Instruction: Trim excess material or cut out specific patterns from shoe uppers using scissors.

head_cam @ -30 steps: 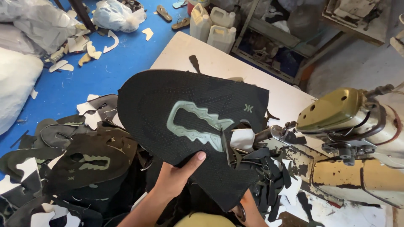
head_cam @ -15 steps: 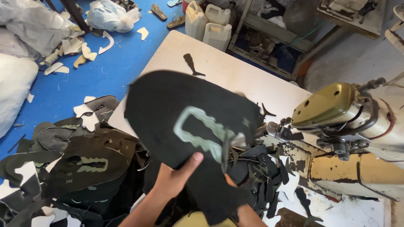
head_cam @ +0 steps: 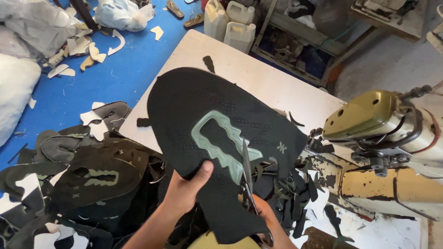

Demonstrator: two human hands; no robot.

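Head view: a black shoe upper (head_cam: 207, 124) is held up over the white table (head_cam: 258, 78), pinched at its lower edge by the left hand (head_cam: 184, 191), while scissors (head_cam: 249, 184) are gripped in the right hand (head_cam: 270, 221), blades nearly closed at the pale green trim (head_cam: 221, 138). The trim could be nicked if the floppy piece sags, and the left thumb, close beside the blades, could be caught.

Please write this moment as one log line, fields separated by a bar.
left hand: holds black shoe upper | right hand: scissors at its pale green trim | beside: sewing machine | left: pile of cut uppers

Shoe workshop, sewing machine (head_cam: 387, 138), cut fabric pieces (head_cam: 87, 170), worktable (head_cam: 258, 78)
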